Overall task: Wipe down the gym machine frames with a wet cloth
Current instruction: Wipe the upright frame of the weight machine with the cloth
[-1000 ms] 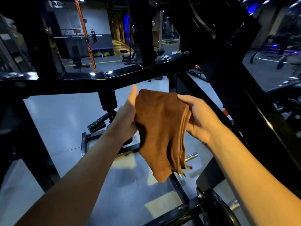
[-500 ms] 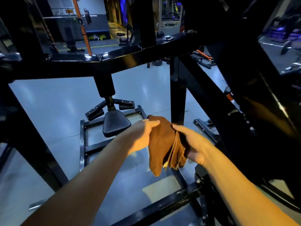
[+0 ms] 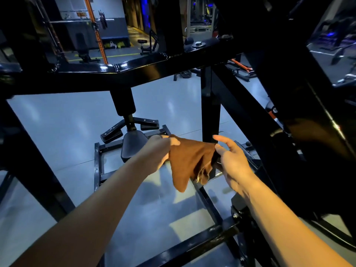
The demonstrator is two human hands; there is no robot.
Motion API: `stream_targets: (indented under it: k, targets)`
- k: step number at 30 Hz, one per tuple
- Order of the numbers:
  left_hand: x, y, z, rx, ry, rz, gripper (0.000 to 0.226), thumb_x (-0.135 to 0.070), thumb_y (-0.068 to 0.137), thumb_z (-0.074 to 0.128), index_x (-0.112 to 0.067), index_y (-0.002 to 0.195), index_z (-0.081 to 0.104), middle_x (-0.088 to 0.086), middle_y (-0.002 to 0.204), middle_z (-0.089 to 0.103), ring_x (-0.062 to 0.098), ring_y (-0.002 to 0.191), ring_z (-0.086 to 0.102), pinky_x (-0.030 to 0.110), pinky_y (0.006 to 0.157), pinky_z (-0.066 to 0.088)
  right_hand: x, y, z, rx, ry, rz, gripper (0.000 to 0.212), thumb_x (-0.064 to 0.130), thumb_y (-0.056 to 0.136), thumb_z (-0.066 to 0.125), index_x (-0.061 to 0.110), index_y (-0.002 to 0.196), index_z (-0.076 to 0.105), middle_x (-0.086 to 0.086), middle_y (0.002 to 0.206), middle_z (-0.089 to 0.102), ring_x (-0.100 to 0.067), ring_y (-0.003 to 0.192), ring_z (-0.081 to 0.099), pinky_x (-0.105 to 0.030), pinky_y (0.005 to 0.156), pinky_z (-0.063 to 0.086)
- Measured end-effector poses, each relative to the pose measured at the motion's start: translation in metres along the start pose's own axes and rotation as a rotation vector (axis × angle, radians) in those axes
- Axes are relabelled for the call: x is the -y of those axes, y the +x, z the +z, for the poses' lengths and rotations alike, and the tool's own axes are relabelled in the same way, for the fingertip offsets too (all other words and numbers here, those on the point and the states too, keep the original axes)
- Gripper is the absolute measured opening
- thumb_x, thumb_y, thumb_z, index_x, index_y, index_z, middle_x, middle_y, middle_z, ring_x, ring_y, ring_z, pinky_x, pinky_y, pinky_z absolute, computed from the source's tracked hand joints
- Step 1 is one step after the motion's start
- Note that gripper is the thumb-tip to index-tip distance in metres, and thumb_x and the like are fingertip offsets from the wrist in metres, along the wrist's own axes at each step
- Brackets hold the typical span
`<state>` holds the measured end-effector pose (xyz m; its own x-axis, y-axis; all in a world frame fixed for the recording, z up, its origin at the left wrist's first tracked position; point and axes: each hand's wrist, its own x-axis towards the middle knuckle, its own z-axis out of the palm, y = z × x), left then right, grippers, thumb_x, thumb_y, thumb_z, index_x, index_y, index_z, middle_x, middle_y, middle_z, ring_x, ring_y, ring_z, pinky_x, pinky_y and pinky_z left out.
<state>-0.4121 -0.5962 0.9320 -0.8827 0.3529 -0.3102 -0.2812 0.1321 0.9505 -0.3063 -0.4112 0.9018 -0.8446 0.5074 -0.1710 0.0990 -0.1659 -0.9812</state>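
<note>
Left hand [image 3: 158, 151] grips one corner of the brown cloth [image 3: 189, 162], right hand [image 3: 234, 160] pinches the opposite corner, forefinger extended, before the black machine frame [image 3: 134, 72].

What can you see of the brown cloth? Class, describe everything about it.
The brown cloth looks soft, like microfibre, with folded layers and frayed pale edges at its lower right. It hangs in the air, stretched between the left hand, which grips its left corner, and the right hand, which pinches its right corner. One point droops downward. It touches no frame.
</note>
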Motion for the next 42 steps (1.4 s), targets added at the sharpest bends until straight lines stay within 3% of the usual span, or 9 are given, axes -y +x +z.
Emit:
stream_targets:
  k: [6,12,18,21,24,27,31,37,42]
  targets:
    - [0.006,-0.01,0.001,-0.184,0.513,0.424,0.033,-0.011,0.096,0.058,-0.031,0.118,0.044,0.007,0.064,0.051,0.014,0.051,0.047,0.031,0.052,0.041,0.027,0.0,-0.007,0.201,-0.292,-0.102,0.042,0.009,0.096,0.072,0.019,0.135,0.06,-0.002,0.106,0.074,-0.017,0.095,0.074,-0.029,0.088,0.059]
    - [-0.019,-0.012,-0.007,0.1,0.207,0.223,0.035,-0.017,0.091,0.074,-0.026,0.122,0.064,0.013,0.115,0.07,0.023,0.103,0.069,0.045,0.097,0.056,0.038,0.005,-0.019,0.096,-0.948,-0.45,0.032,0.012,0.099,0.063,0.024,0.128,0.066,-0.006,0.12,0.065,-0.022,0.112,0.063,-0.027,0.093,0.05]
    - [-0.035,-0.014,-0.008,0.045,0.657,0.459,0.004,-0.023,0.092,0.073,-0.023,0.093,0.07,-0.003,0.082,0.063,0.012,0.072,0.059,0.029,0.068,0.046,0.063,-0.005,-0.027,0.001,-0.981,-0.59,0.015,0.024,0.105,0.056,0.032,0.112,0.067,0.001,0.12,0.055,-0.015,0.122,0.044,-0.013,0.087,0.022]
    - [-0.066,-0.009,0.002,0.008,-0.025,0.125,0.011,-0.027,0.095,0.069,-0.019,0.096,0.062,0.004,0.089,0.065,0.021,0.081,0.063,0.033,0.066,0.048,0.083,-0.019,-0.03,0.111,-0.668,-0.624,0.01,0.027,0.106,0.057,0.035,0.106,0.063,0.015,0.09,0.066,0.006,0.083,0.062,-0.009,0.072,0.042]
    - [-0.074,-0.004,0.006,0.115,-0.268,0.012,0.044,-0.046,0.091,0.072,-0.014,0.12,0.061,0.011,0.108,0.071,0.026,0.09,0.071,0.039,0.069,0.054,0.099,-0.027,-0.02,0.074,-0.322,-0.594,0.017,0.032,0.105,0.059,0.026,0.12,0.063,0.008,0.086,0.068,-0.002,0.07,0.065,-0.016,0.065,0.05]
    - [-0.068,-0.006,0.011,0.088,-0.192,0.153,0.078,-0.058,0.081,0.077,-0.015,0.141,0.052,0.002,0.112,0.074,0.017,0.095,0.076,0.036,0.074,0.06,0.101,-0.025,-0.008,0.113,-0.093,-0.292,0.032,0.042,0.104,0.059,0.012,0.1,0.07,-0.006,0.091,0.07,-0.023,0.084,0.068,-0.035,0.08,0.054]
    - [-0.07,-0.019,0.01,0.251,-0.188,-0.01,0.047,-0.042,0.103,0.055,-0.002,0.125,0.063,0.01,0.099,0.077,0.019,0.081,0.077,0.035,0.069,0.059,0.092,-0.027,-0.007,0.349,-0.027,0.117,0.028,0.029,0.097,0.071,0.002,0.105,0.075,-0.012,0.1,0.078,-0.017,0.084,0.075,-0.024,0.073,0.059]
    - [-0.048,-0.03,0.0,0.505,-0.217,-0.031,0.045,-0.015,0.098,0.061,-0.001,0.14,0.056,0.017,0.135,0.066,0.028,0.122,0.066,0.04,0.099,0.056,0.085,-0.019,-0.012,0.251,0.073,0.042,0.021,0.027,0.106,0.059,0.011,0.114,0.069,-0.011,0.091,0.078,-0.02,0.079,0.077,-0.033,0.067,0.062]
    - [-0.042,-0.011,0.008,0.241,0.043,0.067,0.055,-0.014,0.103,0.06,-0.009,0.154,0.04,0.011,0.129,0.063,0.005,0.084,0.074,0.019,0.061,0.058,0.078,-0.017,-0.027,0.173,-0.155,-0.132,0.031,0.039,0.101,0.064,0.017,0.123,0.066,-0.012,0.111,0.076,-0.026,0.097,0.076,-0.047,0.092,0.061]
